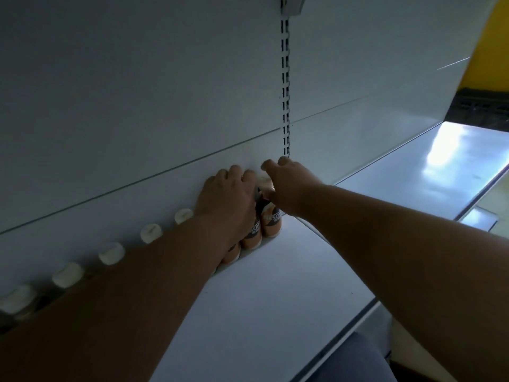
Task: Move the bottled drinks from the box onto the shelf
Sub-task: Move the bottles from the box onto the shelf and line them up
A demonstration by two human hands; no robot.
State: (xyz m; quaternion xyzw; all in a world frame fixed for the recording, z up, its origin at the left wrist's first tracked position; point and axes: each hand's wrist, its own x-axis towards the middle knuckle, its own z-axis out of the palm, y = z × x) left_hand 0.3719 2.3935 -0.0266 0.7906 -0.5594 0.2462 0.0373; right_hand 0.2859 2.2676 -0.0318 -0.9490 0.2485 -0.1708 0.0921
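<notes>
A row of small bottled drinks with cream caps (150,232) and tan-and-brown labels stands along the back panel of the white shelf (261,293). My left hand (225,199) covers the tops of two bottles (252,235) near the row's right end, fingers curled over them. My right hand (286,186) grips the cap of the rightmost bottle (271,223), which stands on the shelf. My left forearm hides most of the bottles further left. The box is out of view.
A slotted upright (285,86) runs down the back panel just behind my hands. The shelf continues to the right as a shiny white board (429,172). Its front edge (355,329) runs diagonally at lower right, above a blue trouser leg.
</notes>
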